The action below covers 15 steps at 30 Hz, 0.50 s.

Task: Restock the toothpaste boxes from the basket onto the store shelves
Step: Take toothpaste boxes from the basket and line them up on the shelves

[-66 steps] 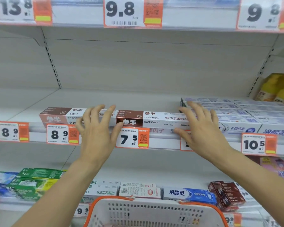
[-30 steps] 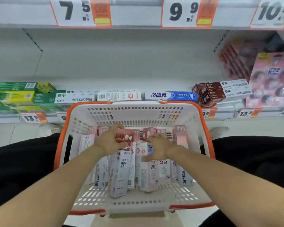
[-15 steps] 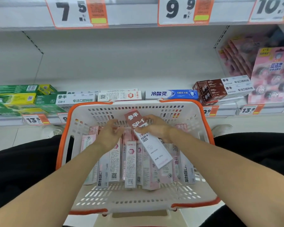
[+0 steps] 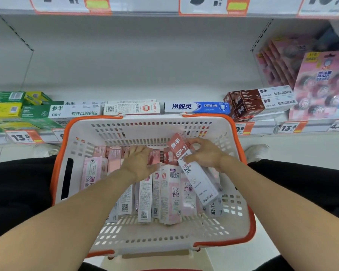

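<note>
A white basket with an orange rim [image 4: 65, 173] sits on my lap, holding several pink and white toothpaste boxes [image 4: 171, 194] laid lengthwise. My right hand [image 4: 205, 153] grips a red-and-white SP-1 toothpaste box [image 4: 194, 171], tilted and lifted above the others at the basket's right side. My left hand [image 4: 139, 163] reaches down into the middle of the basket, fingers spread over the far ends of the boxes; I cannot see it grip any.
The shelf [image 4: 164, 79] ahead has a row of toothpaste boxes along its front edge: green ones [image 4: 6, 108] at left, a blue one [image 4: 196, 107] in the middle, brown ones [image 4: 249, 103] at right. Pink packs [image 4: 319, 85] stand far right. Price tags [image 4: 21, 136] line the edges.
My head dropped from the upper shelf to the basket. Both hands went in; the right hand took the SP-1 box and shifted it right, while the left hand went back down among the boxes.
</note>
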Each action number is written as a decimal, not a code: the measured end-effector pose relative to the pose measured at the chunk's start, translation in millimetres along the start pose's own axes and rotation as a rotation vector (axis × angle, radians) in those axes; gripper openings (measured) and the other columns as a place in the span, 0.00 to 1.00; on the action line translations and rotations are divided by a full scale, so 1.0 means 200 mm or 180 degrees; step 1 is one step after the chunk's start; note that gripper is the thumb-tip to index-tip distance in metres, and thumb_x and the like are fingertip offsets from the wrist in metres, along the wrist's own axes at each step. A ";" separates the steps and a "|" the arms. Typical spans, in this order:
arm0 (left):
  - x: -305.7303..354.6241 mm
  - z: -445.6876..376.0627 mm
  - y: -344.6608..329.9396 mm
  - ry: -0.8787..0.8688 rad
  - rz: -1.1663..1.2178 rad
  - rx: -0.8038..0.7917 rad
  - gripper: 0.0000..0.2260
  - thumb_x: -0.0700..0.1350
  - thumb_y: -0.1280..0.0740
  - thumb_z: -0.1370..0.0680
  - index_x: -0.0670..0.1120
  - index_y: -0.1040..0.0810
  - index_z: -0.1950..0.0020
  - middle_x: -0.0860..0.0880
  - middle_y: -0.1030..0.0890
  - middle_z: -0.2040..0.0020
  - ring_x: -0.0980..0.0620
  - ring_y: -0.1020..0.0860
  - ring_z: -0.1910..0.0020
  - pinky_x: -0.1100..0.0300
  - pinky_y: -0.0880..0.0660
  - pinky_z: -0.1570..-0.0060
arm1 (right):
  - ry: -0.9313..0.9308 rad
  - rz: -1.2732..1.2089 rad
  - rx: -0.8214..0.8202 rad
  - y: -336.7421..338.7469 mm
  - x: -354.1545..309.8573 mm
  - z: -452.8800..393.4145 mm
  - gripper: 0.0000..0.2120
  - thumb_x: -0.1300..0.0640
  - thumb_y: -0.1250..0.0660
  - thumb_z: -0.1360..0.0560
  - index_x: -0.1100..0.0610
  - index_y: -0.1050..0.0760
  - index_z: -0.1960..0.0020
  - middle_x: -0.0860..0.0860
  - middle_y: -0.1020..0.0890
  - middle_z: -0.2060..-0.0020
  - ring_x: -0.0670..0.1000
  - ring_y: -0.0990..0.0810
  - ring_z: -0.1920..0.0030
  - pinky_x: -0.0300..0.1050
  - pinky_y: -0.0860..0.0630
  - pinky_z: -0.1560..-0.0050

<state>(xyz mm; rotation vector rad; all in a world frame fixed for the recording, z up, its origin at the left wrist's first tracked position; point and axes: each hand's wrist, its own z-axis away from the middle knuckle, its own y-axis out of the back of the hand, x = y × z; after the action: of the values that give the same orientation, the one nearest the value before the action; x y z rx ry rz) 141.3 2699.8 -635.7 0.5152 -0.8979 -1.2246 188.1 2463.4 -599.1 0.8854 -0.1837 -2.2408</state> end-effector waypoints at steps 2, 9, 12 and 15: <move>-0.01 -0.02 0.02 0.0109 -0.0097 0.0118 0.32 0.63 0.38 0.21 0.50 0.38 0.22 0.46 0.37 0.23 0.44 0.45 0.22 0.43 0.51 0.23 | 0.0015 0.0165 -0.0030 0.04 0.02 0.01 0.35 0.55 0.20 0.36 0.47 0.31 0.32 0.54 0.21 0.37 0.57 0.20 0.40 0.57 0.24 0.36; -0.39 0.12 0.16 0.1348 -0.1274 0.0070 0.25 0.56 0.42 0.20 0.42 0.34 0.27 0.40 0.29 0.29 0.40 0.32 0.29 0.44 0.37 0.28 | 0.0147 0.0183 -0.0143 0.03 -0.03 0.04 0.33 0.56 0.20 0.34 0.49 0.30 0.32 0.51 0.25 0.32 0.56 0.23 0.37 0.57 0.27 0.34; -0.44 0.14 0.12 0.1220 -0.1443 0.0014 0.22 0.52 0.43 0.18 0.42 0.34 0.28 0.41 0.28 0.30 0.41 0.30 0.30 0.43 0.36 0.28 | 0.0208 0.0212 -0.0228 -0.01 -0.07 0.05 0.34 0.57 0.21 0.32 0.51 0.31 0.31 0.52 0.27 0.31 0.56 0.24 0.36 0.55 0.27 0.33; -0.43 0.14 0.13 0.1114 -0.1398 0.0052 0.25 0.52 0.38 0.20 0.44 0.37 0.25 0.42 0.29 0.28 0.40 0.31 0.29 0.42 0.38 0.28 | 0.0229 0.0287 -0.0246 -0.03 -0.08 0.07 0.33 0.57 0.21 0.33 0.51 0.30 0.31 0.53 0.27 0.31 0.57 0.24 0.35 0.56 0.27 0.33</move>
<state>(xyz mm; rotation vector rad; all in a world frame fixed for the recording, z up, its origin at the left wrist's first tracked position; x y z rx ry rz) 125.9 2793.0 -626.5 0.9427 -0.5086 -1.4615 184.3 2477.7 -582.2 0.8970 -0.1010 -2.1150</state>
